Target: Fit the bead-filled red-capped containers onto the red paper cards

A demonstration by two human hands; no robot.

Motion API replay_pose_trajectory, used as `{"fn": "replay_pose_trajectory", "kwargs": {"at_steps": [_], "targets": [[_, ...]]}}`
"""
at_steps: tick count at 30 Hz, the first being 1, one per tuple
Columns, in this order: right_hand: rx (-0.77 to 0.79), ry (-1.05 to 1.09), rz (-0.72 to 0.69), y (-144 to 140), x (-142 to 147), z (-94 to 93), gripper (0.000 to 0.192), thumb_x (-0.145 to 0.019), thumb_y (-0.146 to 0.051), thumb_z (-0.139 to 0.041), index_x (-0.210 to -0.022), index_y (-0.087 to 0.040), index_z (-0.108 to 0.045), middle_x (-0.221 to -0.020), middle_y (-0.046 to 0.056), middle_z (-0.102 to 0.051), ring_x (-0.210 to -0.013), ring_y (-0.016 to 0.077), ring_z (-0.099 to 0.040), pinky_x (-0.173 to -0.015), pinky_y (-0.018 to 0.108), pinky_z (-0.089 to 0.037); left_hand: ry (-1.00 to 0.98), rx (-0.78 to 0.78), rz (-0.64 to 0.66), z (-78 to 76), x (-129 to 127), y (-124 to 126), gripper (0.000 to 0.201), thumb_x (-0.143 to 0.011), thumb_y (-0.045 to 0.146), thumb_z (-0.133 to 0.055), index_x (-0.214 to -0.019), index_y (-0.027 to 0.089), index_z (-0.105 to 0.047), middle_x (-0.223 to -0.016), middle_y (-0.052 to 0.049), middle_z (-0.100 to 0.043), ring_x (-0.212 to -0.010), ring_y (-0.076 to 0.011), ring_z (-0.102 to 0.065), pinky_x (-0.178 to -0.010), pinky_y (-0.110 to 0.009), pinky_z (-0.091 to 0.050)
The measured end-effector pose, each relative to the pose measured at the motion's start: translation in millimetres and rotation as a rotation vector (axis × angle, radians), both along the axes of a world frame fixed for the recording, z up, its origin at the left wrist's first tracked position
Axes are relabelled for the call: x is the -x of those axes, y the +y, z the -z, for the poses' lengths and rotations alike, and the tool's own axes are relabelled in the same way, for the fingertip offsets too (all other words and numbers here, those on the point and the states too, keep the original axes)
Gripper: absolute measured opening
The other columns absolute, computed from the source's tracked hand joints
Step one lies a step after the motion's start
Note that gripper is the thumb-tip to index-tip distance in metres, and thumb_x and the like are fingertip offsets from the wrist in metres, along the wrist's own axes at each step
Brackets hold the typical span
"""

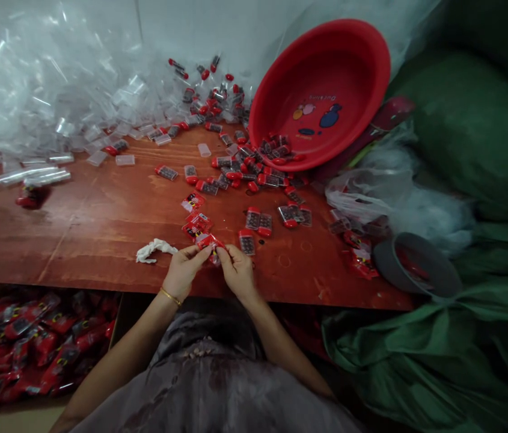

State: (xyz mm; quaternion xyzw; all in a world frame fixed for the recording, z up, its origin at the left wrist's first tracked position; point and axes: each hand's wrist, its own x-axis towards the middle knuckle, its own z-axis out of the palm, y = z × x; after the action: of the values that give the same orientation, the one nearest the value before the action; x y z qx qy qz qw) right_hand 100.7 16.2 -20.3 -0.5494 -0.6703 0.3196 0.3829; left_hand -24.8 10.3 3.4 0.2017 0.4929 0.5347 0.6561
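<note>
Both my hands meet at the front of the reddish table, pinching a small red plastic packet (211, 241) between thumbs and fingers. My left hand (184, 267) is closed on its left side, my right hand (237, 269) on its right. What is inside the packet is partly hidden by my fingers. Just beyond lie more flat red packets (196, 222) in a short row. Small clear cases with red caps and dark contents (247, 242) rest right of my right hand. A crumpled white tissue (154, 250) lies left of my left hand.
A red basin (321, 144) leans tilted at the back, with capped cases heaped by its rim. Clear empty cases (64, 90) pile up at back left. Filled red packets (37, 337) fill a box below left. A grey round container (416, 264) and green sacks (470, 132) stand right.
</note>
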Motion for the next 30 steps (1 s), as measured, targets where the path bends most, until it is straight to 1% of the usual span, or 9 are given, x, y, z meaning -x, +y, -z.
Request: {"fn": "replay_pose_trajectory", "kwargs": {"at_steps": [3,5,7,10,12,15,19,23,30], "targets": [[-0.061,-0.198,0.068,4.8,-14.1,0.6,0.039,-0.093,-0.04,-0.029,-0.083,-0.018,-0.06,-0.08,0.006,-0.065,-0.075,0.0173,-0.057,-0.071,0.028,-0.042,-0.053,0.122,-0.022,0.9,5.9,2.4,0.04,-0.04,0.036,-0.087,-0.063,0.013,-0.063,-0.062,0.0,-0.066,-0.056,-0.0095,-0.059,-0.061,-0.024,-0.049],[-0.084,-0.438,0.177,9.2,-25.8,2.3,0.038,-0.089,-0.045,-0.04,-0.099,-0.014,-0.06,-0.097,0.013,-0.065,-0.089,0.0233,-0.056,-0.079,0.034,-0.04,-0.063,0.157,-0.044,2.4,9.8,3.2,0.042,-0.04,0.036,-0.087,-0.062,0.014,-0.059,-0.06,0.001,-0.065,-0.054,-0.0097,-0.06,-0.06,-0.024,-0.05],[-0.057,-0.663,0.258,13.9,-36.1,4.7,0.045,-0.082,-0.046,-0.052,-0.113,-0.012,-0.056,-0.109,0.017,-0.062,-0.096,0.0281,-0.054,-0.081,0.038,-0.039,-0.065,0.158,-0.054,3.1,12.3,3.1,0.043,-0.042,0.036,-0.086,-0.066,0.015,-0.058,-0.063,0.0,-0.066,-0.055,-0.0103,-0.061,-0.06,-0.024,-0.05],[-0.02,-0.784,0.254,18.3,-46.2,7.8,0.04,-0.083,-0.032,-0.051,-0.116,-0.011,-0.055,-0.115,0.019,-0.061,-0.098,0.0291,-0.053,-0.082,0.039,-0.039,-0.107,0.161,-0.034,1.3,12.8,1.0,0.043,-0.046,0.038,-0.085,-0.068,0.015,-0.057,-0.065,-0.001,-0.066,-0.057,-0.0116,-0.062,-0.061,-0.026,-0.05],[-0.017,-0.701,0.226,16.6,-50.3,7.4,0.033,-0.083,-0.025,-0.046,-0.11,-0.011,-0.058,-0.108,0.018,-0.064,-0.095,0.0279,-0.056,-0.081,0.039,-0.041,-0.138,0.17,-0.025,-1.4,12.2,-1.3,0.042,-0.046,0.038,-0.085,-0.067,0.016,-0.055,-0.064,0.0,-0.066,-0.057,-0.0116,-0.062,-0.061,-0.025,-0.05],[0.059,-0.325,0.113,2.3,-54.9,0.5,0.031,-0.084,-0.027,-0.041,-0.103,-0.013,-0.06,-0.089,0.012,-0.069,-0.076,0.0217,-0.062,-0.071,0.034,-0.047,-0.155,0.18,-0.03,-6.4,12.6,-5.4,0.043,-0.045,0.037,-0.085,-0.065,0.016,-0.053,-0.062,0.001,-0.065,-0.056,-0.0112,-0.061,-0.059,-0.025,-0.05],[0.268,0.172,-0.12,-29.9,-55.0,-17.9,0.028,-0.084,-0.038,-0.045,-0.096,-0.018,-0.061,-0.07,0.002,-0.067,-0.043,0.01,-0.052,-0.046,0.023,-0.044,-0.135,0.163,-0.018,-11.8,14.6,-10.5,0.043,-0.046,0.036,-0.085,-0.066,0.016,-0.054,-0.064,0.0,-0.066,-0.058,-0.0116,-0.062,-0.061,-0.025,-0.05],[0.352,0.266,-0.17,-45.5,-46.6,-29.3,0.022,-0.079,-0.036,-0.054,-0.088,-0.019,-0.063,-0.059,-0.002,-0.061,-0.036,0.0066,-0.046,-0.037,0.019,-0.037,-0.083,0.148,0.028,-12.7,13.1,-15.2,0.041,-0.049,0.038,-0.084,-0.072,0.015,-0.058,-0.069,-0.001,-0.068,-0.061,-0.0117,-0.063,-0.061,-0.025,-0.051],[0.366,0.288,-0.126,-38.4,-34.8,-25.9,0.02,-0.075,-0.035,-0.057,-0.083,-0.018,-0.064,-0.055,-0.003,-0.058,-0.035,0.0061,-0.044,-0.034,0.018,-0.034,-0.024,0.115,0.05,-11.2,12.1,-18.4,0.044,-0.044,0.039,-0.085,-0.072,0.014,-0.063,-0.071,-0.002,-0.069,-0.057,-0.0115,-0.062,-0.059,-0.024,-0.05]]}}
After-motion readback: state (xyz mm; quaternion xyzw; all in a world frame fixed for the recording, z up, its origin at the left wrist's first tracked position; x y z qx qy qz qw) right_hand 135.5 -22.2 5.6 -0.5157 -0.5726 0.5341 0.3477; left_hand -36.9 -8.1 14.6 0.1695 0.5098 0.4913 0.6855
